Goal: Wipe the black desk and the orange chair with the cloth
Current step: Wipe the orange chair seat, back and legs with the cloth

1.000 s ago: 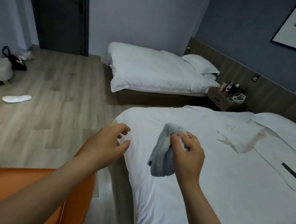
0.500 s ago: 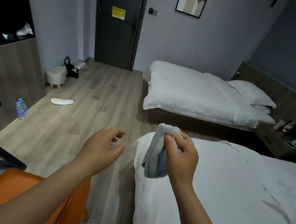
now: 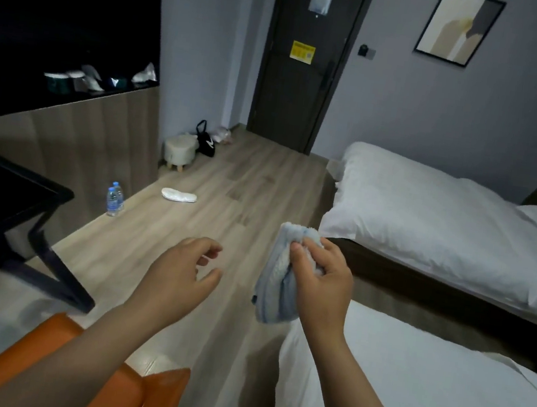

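Wooden floor (image 3: 157, 257), cloth (image 3: 278, 283) bunched in right hand (image 3: 322, 278), left hand (image 3: 179, 277) empty beside.

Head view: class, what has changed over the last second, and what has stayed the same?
The camera swung left: the beds slid right, and the desk and bottles moved in from the left. Nothing was taken or released. The right hand keeps its grip on the cloth; the left hand stays open and empty.

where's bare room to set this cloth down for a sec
Bare floor between the black desk, the orange chair and the near bed; that bed's cover too. Crowded by the wall: water bottles, slipper, stool, bag.
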`<state>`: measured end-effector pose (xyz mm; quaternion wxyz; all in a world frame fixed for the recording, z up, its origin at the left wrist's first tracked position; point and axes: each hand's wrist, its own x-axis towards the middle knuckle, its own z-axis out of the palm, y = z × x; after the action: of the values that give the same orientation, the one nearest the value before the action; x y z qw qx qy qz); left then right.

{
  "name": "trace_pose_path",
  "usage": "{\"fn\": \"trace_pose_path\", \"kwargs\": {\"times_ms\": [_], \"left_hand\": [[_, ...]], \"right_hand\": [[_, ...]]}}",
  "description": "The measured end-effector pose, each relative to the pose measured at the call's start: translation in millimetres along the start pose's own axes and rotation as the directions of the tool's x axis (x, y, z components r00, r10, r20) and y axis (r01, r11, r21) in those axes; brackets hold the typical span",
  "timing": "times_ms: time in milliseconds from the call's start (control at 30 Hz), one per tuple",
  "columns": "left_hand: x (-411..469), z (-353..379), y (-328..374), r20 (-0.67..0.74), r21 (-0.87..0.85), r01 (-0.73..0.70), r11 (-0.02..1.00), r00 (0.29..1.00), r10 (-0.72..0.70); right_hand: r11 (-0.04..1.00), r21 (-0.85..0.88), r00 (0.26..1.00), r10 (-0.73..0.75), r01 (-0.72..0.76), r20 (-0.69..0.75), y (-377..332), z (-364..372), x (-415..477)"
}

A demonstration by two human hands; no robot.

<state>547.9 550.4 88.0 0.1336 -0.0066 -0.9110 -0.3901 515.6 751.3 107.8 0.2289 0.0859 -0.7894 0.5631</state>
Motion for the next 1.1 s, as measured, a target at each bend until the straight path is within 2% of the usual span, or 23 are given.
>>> {"fn": "trace_pose_path", "kwargs": {"times_ms": [200,300,433,600,767,967,1067,1100], "left_hand": [[59.6,-22.7,-59.8,-0.141,-0.015,0.141,0.990,0.980,-0.141],[64.7,-43.2,-86.9,-0.218,-0.006,0.247,0.969,0.945,-0.243],[57.6,-74.1,-122.4,-0.338,-0.006,0.421,0.907,0.853,-0.398],[48.3,-91.8,-144.9,-0.482,-0.039,0.577,0.816,0.704,-0.521],[53.9,-80.3,-148.8,-0.642,-0.078,0.716,0.694,0.496,-0.584],[47.2,-29.4,-112.1,-0.769,-0.236,0.845,0.479,0.139,-0.624],[34.7,0.5,-80.6,-0.815,-0.276,0.881,0.385,-0.003,-0.580],[31.3,6.2,-73.8,-0.818,-0.289,0.886,0.361,-0.033,-0.575]], "right_hand": [[0.999,0.025,0.985,-0.043,0.039,0.168,5.0,96.2,75.2],[0.997,0.080,0.962,-0.021,-0.001,0.272,3.9,150.8,96.5],[0.984,0.169,0.928,-0.016,-0.051,0.372,8.4,220.8,107.4],[0.971,0.231,0.814,-0.084,-0.063,0.575,16.2,292.1,119.4],[0.934,0.357,0.632,-0.277,0.001,0.724,22.6,348.7,136.2],[0.866,0.496,0.284,-0.493,0.065,0.823,33.1,377.4,152.4],[0.813,0.580,0.118,-0.580,0.036,0.806,31.3,369.8,145.0],[0.805,0.593,0.087,-0.593,0.026,0.801,31.8,367.8,140.9]]}}
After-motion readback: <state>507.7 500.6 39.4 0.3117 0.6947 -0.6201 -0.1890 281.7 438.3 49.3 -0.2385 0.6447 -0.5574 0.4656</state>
